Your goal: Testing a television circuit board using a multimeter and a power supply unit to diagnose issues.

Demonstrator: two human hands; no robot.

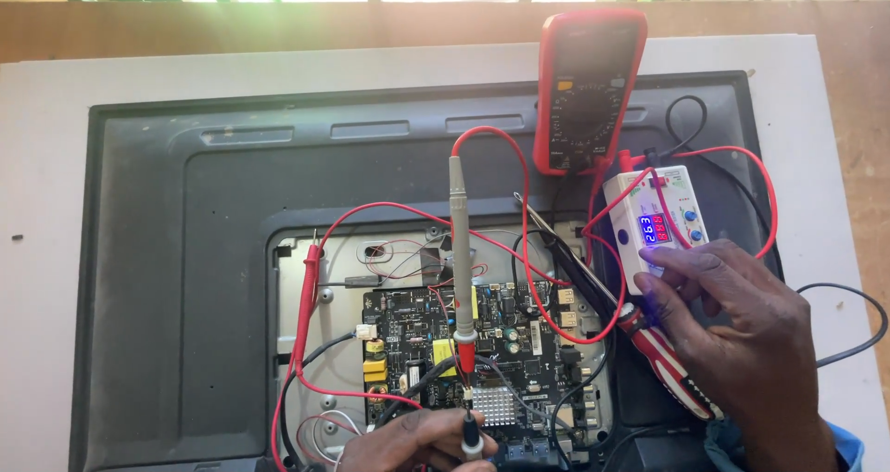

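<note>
Holding the probe [471,426] steady lower centre on the circuit board [482,370], left hand [417,440] fingers clamped on it; right hand [732,328] fingers together, touching the white tester box [654,226] at right.

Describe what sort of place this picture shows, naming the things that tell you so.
Probably an electronics repair bench: an opened flat-screen set's circuit board, a red multimeter with leads, and a small white tester under the right hand.
</note>
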